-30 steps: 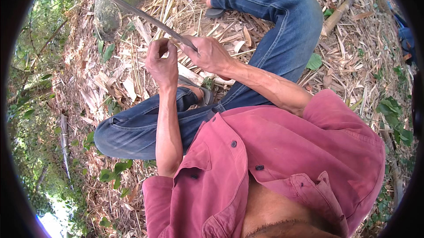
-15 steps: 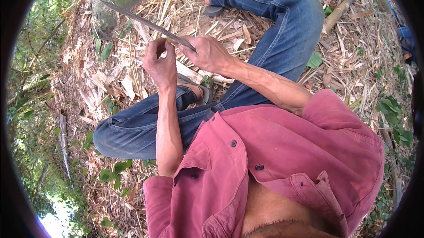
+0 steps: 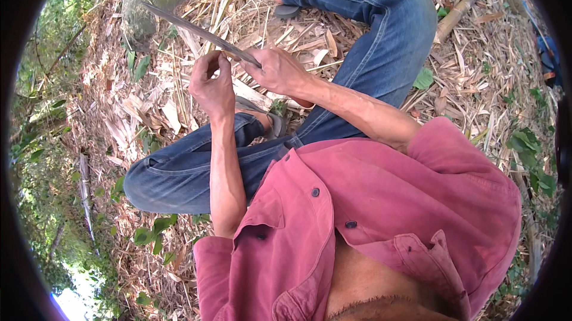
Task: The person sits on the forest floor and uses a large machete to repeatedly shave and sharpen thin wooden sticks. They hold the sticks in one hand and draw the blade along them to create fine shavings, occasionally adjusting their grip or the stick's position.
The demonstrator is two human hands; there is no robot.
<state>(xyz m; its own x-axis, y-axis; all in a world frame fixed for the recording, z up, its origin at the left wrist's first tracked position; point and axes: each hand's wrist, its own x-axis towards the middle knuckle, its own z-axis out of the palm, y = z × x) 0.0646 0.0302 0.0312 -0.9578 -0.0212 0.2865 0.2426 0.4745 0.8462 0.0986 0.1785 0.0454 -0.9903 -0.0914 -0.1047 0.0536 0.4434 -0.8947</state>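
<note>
Dry bamboo litter (image 3: pixel 149 112) covers the ground where a seated person works. Right hand (image 3: pixel 277 70) grips a long blade (image 3: pixel 196 32); left hand (image 3: pixel 210 85) pinches something small against it, likely mid-shaving; a controlled stroke seems next.

- Only one view, the head camera, shows this moment; it sits on the person's head and looks steeply down over the chest.
- The red shirt (image 3: pixel 381 214) fills the lower frame, very near the lens.
- The left hand (image 3: pixel 211 85) and right hand (image 3: pixel 277 70) sit above the middle, near the lens.
- The ground of dry bamboo husks (image 3: pixel 137 106) lies farther off, bending toward the dark round fisheye rim.
</note>
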